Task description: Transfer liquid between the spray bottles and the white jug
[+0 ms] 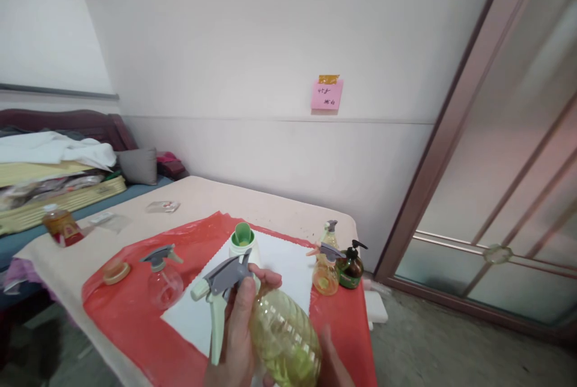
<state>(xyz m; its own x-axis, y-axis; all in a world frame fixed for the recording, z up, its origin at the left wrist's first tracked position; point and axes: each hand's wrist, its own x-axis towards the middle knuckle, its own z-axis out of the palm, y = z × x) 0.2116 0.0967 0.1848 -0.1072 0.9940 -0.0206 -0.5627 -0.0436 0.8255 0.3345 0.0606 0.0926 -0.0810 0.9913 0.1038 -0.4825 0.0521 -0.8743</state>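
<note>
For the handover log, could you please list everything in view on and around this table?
yellow spray bottle: 1, yellow, grey trigger head, in both hands.
clear spray bottle: 1, clear, on red sheet, left.
white bottle: 1, white, green cap, on white cloth.
small bottles: 3, orange, dark green, pale, right corner.
white cloth: 1, mid-table.
red sheet: 1, over table.
juice bottle: 1, amber, far left.
pink note: 1, wall.
left hand: grip below the trigger head.
right hand: under bottle, mostly hidden.
</note>
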